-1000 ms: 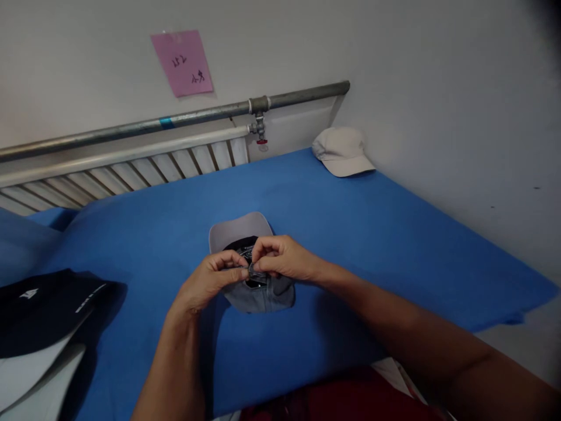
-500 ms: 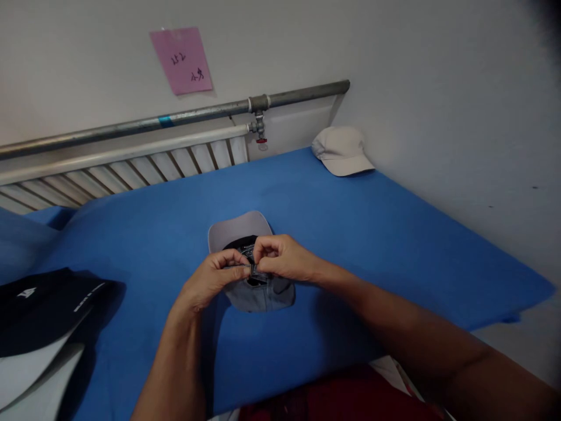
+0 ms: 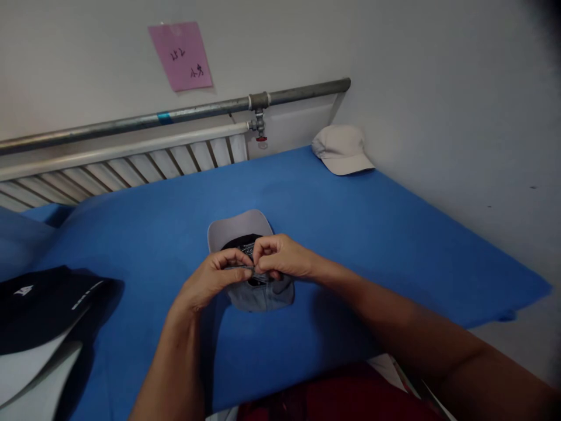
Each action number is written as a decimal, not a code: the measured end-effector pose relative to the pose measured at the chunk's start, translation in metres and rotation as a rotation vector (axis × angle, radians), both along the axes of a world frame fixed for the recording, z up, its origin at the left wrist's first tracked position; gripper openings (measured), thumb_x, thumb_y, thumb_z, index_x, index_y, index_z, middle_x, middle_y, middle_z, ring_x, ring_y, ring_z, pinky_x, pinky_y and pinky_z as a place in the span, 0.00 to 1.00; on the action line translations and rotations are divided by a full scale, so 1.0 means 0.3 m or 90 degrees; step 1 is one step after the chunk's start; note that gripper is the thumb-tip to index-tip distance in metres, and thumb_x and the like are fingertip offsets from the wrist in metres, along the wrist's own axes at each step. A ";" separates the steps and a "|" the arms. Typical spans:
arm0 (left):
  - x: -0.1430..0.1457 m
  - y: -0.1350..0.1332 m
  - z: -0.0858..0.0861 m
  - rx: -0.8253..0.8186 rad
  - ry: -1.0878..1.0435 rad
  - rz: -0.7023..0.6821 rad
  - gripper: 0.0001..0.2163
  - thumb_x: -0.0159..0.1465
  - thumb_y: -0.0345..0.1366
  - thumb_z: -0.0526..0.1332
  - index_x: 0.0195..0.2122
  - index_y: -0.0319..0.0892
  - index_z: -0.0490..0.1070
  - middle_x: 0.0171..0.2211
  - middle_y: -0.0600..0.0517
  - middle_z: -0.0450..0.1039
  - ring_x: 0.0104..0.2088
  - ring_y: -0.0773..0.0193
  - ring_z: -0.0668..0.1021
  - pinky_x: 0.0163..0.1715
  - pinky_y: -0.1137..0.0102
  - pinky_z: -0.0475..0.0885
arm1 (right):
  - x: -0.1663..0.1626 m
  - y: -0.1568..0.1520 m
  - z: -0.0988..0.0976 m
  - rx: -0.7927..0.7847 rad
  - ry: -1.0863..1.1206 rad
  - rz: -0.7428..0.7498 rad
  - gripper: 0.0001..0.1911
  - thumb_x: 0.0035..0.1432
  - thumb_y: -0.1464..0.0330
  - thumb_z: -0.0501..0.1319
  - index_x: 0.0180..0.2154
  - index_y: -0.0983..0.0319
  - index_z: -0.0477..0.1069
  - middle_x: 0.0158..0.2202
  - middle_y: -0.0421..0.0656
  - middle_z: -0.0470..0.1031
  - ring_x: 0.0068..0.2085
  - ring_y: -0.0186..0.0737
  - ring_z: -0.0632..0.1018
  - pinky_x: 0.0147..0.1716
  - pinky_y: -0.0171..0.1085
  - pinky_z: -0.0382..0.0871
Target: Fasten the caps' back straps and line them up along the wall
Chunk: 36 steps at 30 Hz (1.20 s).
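A grey cap point(image 3: 239, 227) lies upside down on the blue table cover point(image 3: 333, 222), brim pointing away from me. My left hand point(image 3: 210, 280) and my right hand point(image 3: 283, 257) meet over its back opening. Both pinch the cap's rear strap point(image 3: 245, 268) between thumb and fingers. The strap's buckle is mostly hidden by my fingers.
A beige cap point(image 3: 342, 150) rests at the far right corner by the wall. A black cap point(image 3: 39, 304) on white material lies at the left edge. A radiator point(image 3: 123, 166) and metal pipe point(image 3: 175, 117) run along the back wall under a pink note point(image 3: 180, 55).
My hands stay pinched on the strap with only tiny finger shifts. The view has tilted slightly.
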State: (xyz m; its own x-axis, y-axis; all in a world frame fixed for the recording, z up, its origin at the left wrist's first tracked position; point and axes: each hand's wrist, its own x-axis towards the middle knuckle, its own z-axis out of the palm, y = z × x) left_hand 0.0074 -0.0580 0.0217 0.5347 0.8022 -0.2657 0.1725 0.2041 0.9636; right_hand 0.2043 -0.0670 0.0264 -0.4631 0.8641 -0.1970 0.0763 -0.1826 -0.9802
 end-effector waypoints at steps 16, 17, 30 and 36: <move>-0.008 -0.005 0.005 0.026 0.030 0.002 0.09 0.51 0.35 0.71 0.33 0.44 0.77 0.31 0.54 0.76 0.32 0.67 0.74 0.34 0.73 0.69 | 0.016 0.013 -0.008 0.005 0.059 0.005 0.07 0.45 0.72 0.66 0.26 0.64 0.68 0.17 0.32 0.68 0.18 0.25 0.68 0.17 0.26 0.60; -0.008 -0.006 0.006 0.026 0.030 0.001 0.09 0.51 0.35 0.71 0.33 0.44 0.77 0.31 0.54 0.76 0.32 0.68 0.74 0.34 0.73 0.69 | 0.016 0.013 -0.009 0.006 0.062 0.010 0.07 0.45 0.73 0.66 0.27 0.64 0.69 0.17 0.32 0.68 0.18 0.25 0.68 0.18 0.26 0.60; -0.013 0.008 -0.013 -0.007 -0.079 0.080 0.09 0.51 0.33 0.71 0.32 0.42 0.74 0.30 0.56 0.76 0.31 0.71 0.75 0.33 0.76 0.69 | 0.013 -0.008 -0.008 0.300 -0.051 -0.019 0.15 0.47 0.67 0.69 0.39 0.61 0.73 0.32 0.37 0.71 0.32 0.31 0.70 0.33 0.33 0.65; -0.009 0.011 -0.009 -0.031 -0.117 0.078 0.10 0.52 0.31 0.70 0.34 0.42 0.72 0.29 0.56 0.76 0.28 0.71 0.76 0.30 0.77 0.68 | 0.009 -0.014 -0.017 0.453 -0.169 -0.015 0.09 0.53 0.71 0.65 0.39 0.61 0.74 0.32 0.39 0.71 0.31 0.31 0.70 0.33 0.33 0.64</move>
State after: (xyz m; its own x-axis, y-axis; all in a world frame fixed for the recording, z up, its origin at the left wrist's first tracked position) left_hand 0.0046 -0.0548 0.0189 0.4764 0.8530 -0.2133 -0.0336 0.2601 0.9650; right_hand 0.2069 -0.0711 0.0213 -0.4577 0.8337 0.3090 0.3304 0.4821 -0.8114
